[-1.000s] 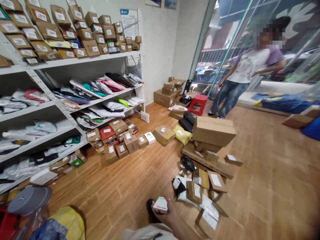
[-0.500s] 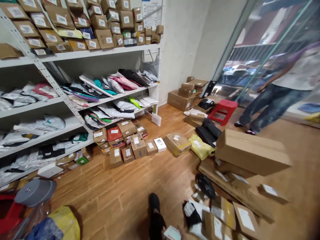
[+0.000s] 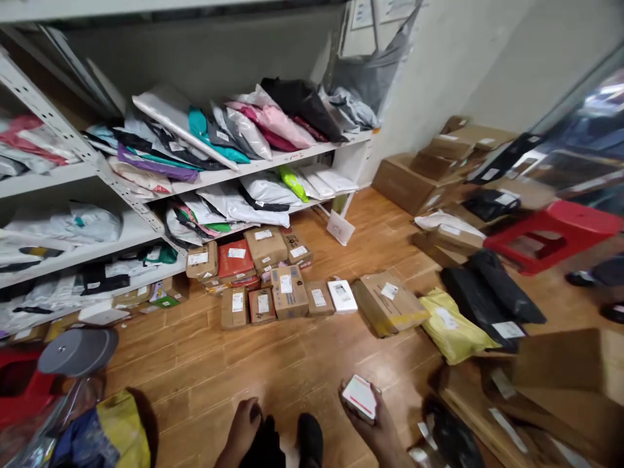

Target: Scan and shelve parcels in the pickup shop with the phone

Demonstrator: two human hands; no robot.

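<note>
My right hand (image 3: 374,426) grips a small box (image 3: 361,396) from below and the side, at the bottom of the view just right of the middle. A white label with red lines covers the box's top face. My left hand (image 3: 244,424) is low in the view beside my dark trouser leg, fingers curled in, with nothing seen in it. Past both hands, small parcels stand on the wooden floor, among them a brown carton (image 3: 289,290), a white box (image 3: 342,296) and a red box (image 3: 234,259).
White shelving (image 3: 273,159) holds bagged parcels. A large taped carton (image 3: 390,302), a yellow bag (image 3: 453,325) and black packages (image 3: 480,292) lie on the right, near a red stool (image 3: 556,231). At the left are a grey lid-like object (image 3: 75,352) and a blue-yellow bag (image 3: 104,435).
The view has swung down and closer to the lower shelves. My right hand has risen into view with the small box, and my left hand has appeared. The standing person is mostly out of view.
</note>
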